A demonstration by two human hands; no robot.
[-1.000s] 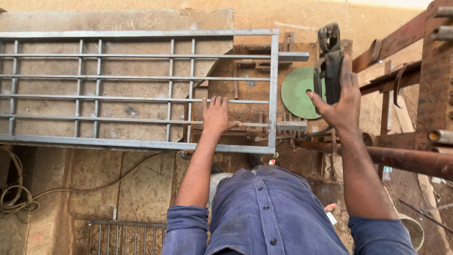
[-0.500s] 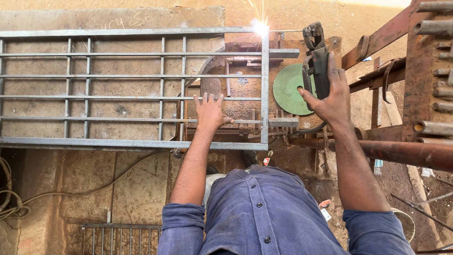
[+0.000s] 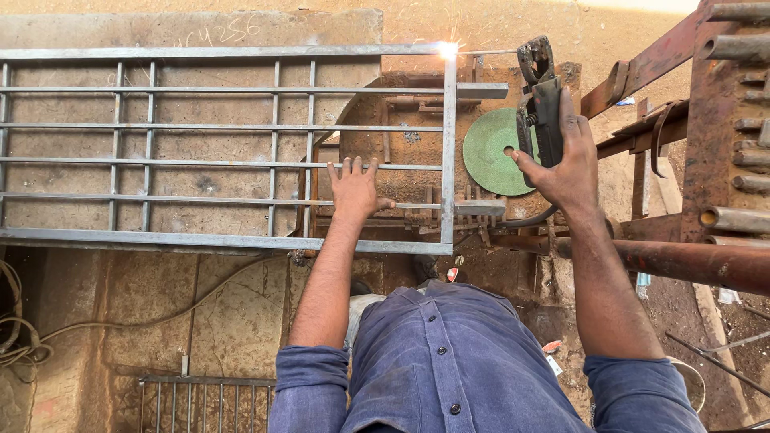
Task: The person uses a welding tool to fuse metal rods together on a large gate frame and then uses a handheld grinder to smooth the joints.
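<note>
**Sparks at the corner of a steel grille**

Fingers spread and pressed flat, the left hand point(image 3: 354, 190) lay on the thin bars of a grey steel grille point(image 3: 224, 144), palm down near the frame's right end and gripping nothing. The right hand point(image 3: 566, 164) was wrapped tight round the dark body of a welding electrode holder point(image 3: 541, 92), thumb along its side, the clamp end pointing away from the person. From the holder a thin rod point(image 3: 485, 53) ran left to the grille's far right corner, where a bright spark point(image 3: 446, 50) burned at the joint of the top rail and the end upright.

The grille lay flat across a rusty metal workbench point(image 3: 401, 104), most of its length overhanging a sandy concrete floor point(image 3: 120, 305) to the left. A round green disc point(image 3: 493, 152) sat on the bench just beside the holder, partly behind the right thumb. Rusted pipes point(image 3: 698, 261) and a brown steel rack point(image 3: 730, 96) stood to the right. A cable point(image 3: 20, 345) lay coiled on the floor at the far left, and a smaller grille point(image 3: 204, 401) showed at the lower edge. The person wore a blue buttoned shirt point(image 3: 457, 361), sleeves rolled to the elbows
</note>
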